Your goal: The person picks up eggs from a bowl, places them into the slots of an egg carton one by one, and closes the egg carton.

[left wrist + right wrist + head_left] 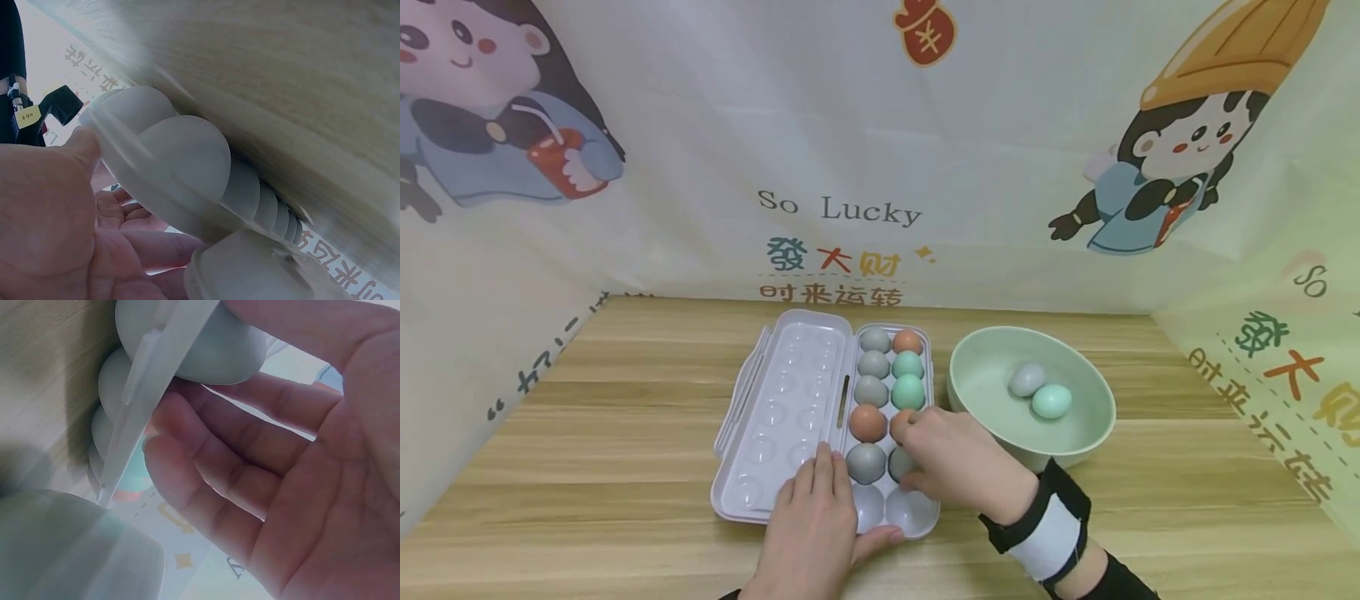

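An egg carton (778, 371), white and opened flat, lies on the table with eggs standing in two columns. My right hand (958, 458) pinches a grey egg (900, 465) in the right column; in the right wrist view this egg (228, 353) sits at the tray's rim between thumb and fingers. The left hand (814, 521) rests with straight fingers along the carton's hinge side, its thumb over the front edge. Two egg cups (912, 511) at the front hold no egg. Beside the carton, a pale green bowl (973, 375) contains a grey egg (1027, 380) and a green egg (1052, 401).
Grey, orange and green eggs, among them an orange egg (868, 423), fill the carton's rows behind the right hand. The wooden table (625, 433) is bordered by a printed cloth backdrop (1000, 167) at the back and sides.
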A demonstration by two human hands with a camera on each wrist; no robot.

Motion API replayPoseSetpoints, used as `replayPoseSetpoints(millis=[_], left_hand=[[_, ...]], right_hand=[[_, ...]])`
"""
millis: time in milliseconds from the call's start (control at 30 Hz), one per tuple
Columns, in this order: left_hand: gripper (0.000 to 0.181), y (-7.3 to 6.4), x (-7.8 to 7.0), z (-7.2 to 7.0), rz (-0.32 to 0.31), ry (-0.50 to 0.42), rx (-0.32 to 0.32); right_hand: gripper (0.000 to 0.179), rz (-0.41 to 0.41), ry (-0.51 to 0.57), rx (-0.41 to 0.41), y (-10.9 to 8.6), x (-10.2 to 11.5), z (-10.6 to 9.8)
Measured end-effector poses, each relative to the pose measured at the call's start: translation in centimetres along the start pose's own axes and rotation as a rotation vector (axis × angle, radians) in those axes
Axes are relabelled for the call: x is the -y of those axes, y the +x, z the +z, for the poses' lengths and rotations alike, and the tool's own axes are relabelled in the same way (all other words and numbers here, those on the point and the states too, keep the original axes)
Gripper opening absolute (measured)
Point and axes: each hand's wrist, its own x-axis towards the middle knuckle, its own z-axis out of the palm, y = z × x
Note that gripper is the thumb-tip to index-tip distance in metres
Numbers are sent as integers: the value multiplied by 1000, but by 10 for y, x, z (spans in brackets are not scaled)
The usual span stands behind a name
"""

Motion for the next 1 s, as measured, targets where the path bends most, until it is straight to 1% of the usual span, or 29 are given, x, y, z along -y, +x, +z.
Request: replayPoseSetpoints(millis=[133, 333, 767, 1000], left_hand=[[100, 0, 0, -1, -1, -1, 8], [100, 0, 0, 1, -5, -5, 28], [100, 0, 0, 2, -2, 5, 20], [100, 0, 0, 1, -4, 2, 30]], right_hand=[[34, 3, 2, -1, 0, 0, 0], [32, 9, 39, 5, 0, 0, -1], [30, 8, 100, 17, 1, -2, -3], [30, 17, 137, -2, -1, -3, -9]])
